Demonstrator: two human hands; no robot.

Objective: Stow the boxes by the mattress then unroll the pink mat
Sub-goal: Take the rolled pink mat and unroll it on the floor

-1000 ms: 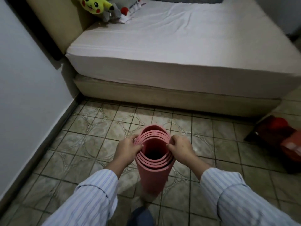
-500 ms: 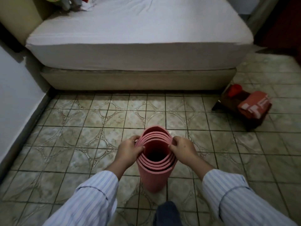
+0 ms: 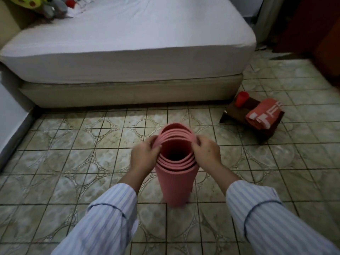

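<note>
view has swung right; both hands (image 3: 145,155) clasp upright pink mat (image 3: 175,173).

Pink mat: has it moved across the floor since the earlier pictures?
No. The pink mat stands on the same floor tiles, equally far from the bed base; only the camera turned.

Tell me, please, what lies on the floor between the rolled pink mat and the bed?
Nothing. In the head view only bare tiled floor lies between the pink mat, held upright by both hands, and the bed.
</note>
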